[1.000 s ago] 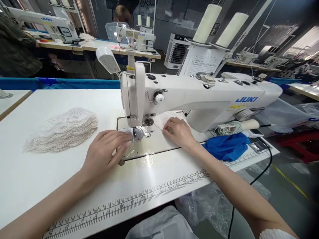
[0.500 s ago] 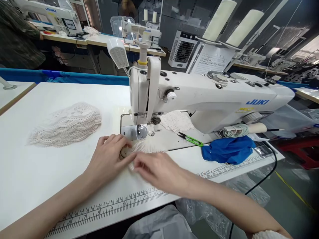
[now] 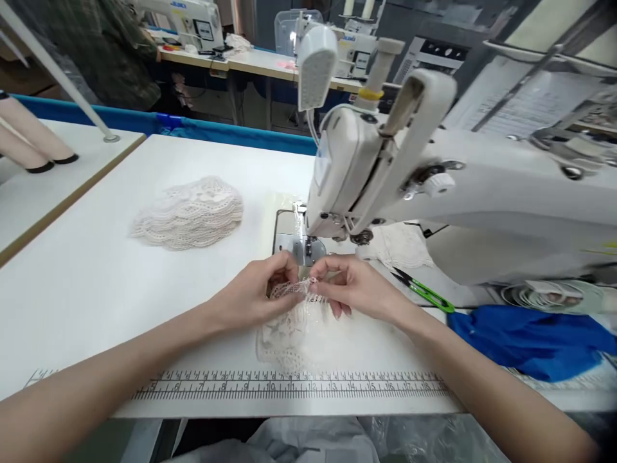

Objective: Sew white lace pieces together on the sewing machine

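A white lace piece (image 3: 289, 328) lies on the white table (image 3: 96, 289) in front of the sewing machine (image 3: 434, 193). My left hand (image 3: 255, 296) and my right hand (image 3: 357, 286) both pinch its upper edge, fingertips nearly touching, just in front of the needle plate (image 3: 292, 241). A stack of similar lace pieces (image 3: 190, 212) rests to the left. More lace (image 3: 402, 247) lies under the machine arm.
Green thread snips (image 3: 424, 292) lie right of my right hand, with blue cloth (image 3: 530, 341) beyond them. A ruler strip (image 3: 289, 388) runs along the table's front edge. A lamp head (image 3: 315, 67) hangs above the machine. Another person (image 3: 110, 45) sits at the back left.
My right hand drew a lace piece from under the machine arm to the table front; both hands now pinch it. The view moved closer and to the left.
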Motion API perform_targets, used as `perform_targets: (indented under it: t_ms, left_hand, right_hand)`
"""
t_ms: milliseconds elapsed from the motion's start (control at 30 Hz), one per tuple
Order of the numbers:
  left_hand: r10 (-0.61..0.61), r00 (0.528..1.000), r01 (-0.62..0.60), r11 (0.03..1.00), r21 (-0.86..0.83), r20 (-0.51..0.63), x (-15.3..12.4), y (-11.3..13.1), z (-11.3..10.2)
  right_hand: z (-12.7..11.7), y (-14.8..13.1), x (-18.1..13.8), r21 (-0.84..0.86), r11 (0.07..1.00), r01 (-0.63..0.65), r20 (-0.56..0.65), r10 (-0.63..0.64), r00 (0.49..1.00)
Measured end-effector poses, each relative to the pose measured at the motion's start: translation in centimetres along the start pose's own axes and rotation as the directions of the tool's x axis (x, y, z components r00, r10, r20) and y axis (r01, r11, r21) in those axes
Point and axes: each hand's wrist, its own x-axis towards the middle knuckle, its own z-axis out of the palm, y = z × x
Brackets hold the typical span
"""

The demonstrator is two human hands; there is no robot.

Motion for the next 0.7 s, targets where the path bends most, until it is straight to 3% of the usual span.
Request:
perform_targets:
  t_ms: [100,200,300,400,533,700]
  left_hand:
    - [-0.021,0.999,0.023,0.996,0.086,-0.026,0.1,-0.2,0.0]
    - [0.002,0.997,0.02,0.963,0.269,-0.083,-0.1,-0.6,0.3]
    - [0.208,0.964,-0.084,0.832,0.549,-0.168,-0.4,-1.1,0.6]
    - [0.46,0.88,-0.234,0.633,0.738,-0.116,-0.5,-1.2,0.6]
    - [0.584,0.812,-0.337,0.495,0.801,-0.019,-0.6,-0.9,0.3]
    - [0.613,0.79,-0.361,0.463,0.81,0.002,-0.6,-0.7,0.4]
  right_hand:
    - [0.3,-0.1,0.2,0.002,1.0,-0.018,-0.01,0.018,1.0]
    - [0.9,0.3,-0.1,-0.049,0.994,0.096,-0.083,-0.1,0.992]
    - [1.5,1.0,-0.4,-0.202,0.941,0.27,-0.188,-0.308,0.933]
    - [1.9,1.7,-0.7,-0.349,0.851,0.391,-0.241,-0.485,0.84]
    - [2.2,2.3,-1.0,-0.44,0.759,0.48,-0.178,-0.598,0.781]
    - [2.3,2.5,-1.2,-0.512,0.685,0.518,-0.134,-0.659,0.74]
